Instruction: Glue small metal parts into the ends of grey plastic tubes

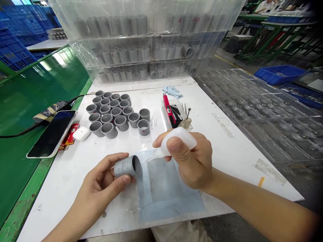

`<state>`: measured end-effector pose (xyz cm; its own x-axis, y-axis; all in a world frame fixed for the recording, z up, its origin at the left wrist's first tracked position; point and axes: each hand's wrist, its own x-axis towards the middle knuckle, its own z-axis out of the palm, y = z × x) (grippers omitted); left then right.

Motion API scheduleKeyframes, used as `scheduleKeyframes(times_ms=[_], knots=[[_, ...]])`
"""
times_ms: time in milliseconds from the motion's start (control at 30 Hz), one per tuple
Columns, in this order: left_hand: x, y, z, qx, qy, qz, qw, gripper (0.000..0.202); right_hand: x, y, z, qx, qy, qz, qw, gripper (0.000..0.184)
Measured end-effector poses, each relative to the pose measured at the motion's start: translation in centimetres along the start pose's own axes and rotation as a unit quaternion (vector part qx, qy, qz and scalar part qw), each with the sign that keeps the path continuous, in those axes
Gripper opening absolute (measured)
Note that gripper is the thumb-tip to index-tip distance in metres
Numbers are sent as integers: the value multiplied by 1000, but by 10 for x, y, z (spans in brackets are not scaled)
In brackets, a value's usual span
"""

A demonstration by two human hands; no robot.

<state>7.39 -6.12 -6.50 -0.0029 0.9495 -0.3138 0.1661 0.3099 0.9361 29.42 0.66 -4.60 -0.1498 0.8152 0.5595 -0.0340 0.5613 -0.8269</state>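
My left hand [101, 188] grips a short grey plastic sleeve [126, 166] on its side, its open end facing right. My right hand [190, 161] is wrapped round a small white squeeze bottle [178, 138], whose thin nozzle points left into the sleeve's mouth. Both hands hover over a pale blue mat [166, 191] taped to the white board [234, 148]. Behind them stands a cluster of several identical grey sleeves [114, 114], upright with open ends up.
A phone [52, 132] on a cable, a white earbud case [81, 133] and a red packet lie at the left. A red pen [166, 108] and small tools lie beside a clear dish. Stacked clear trays [143, 43] of sleeves stand behind; empty clear trays [264, 111] lie right.
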Motion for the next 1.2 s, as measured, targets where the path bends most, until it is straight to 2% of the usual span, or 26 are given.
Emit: scheduleKeyframes(times_ms=[167,333,733,1200], knots=[[-1,-1,5,-38,-12,19,999,34,0,1,2,-37,-21,-6,999,57],[-1,-2,5,-44,-18,15,999,34,0,2,3,-76,-32,-3,997,57],[0,-2,2,-1,-15,13,1000,38,-1,6,3,-75,-36,10,996,52],[-1,-2,3,-20,-13,15,1000,36,-1,4,4,-74,-49,-5,996,45]])
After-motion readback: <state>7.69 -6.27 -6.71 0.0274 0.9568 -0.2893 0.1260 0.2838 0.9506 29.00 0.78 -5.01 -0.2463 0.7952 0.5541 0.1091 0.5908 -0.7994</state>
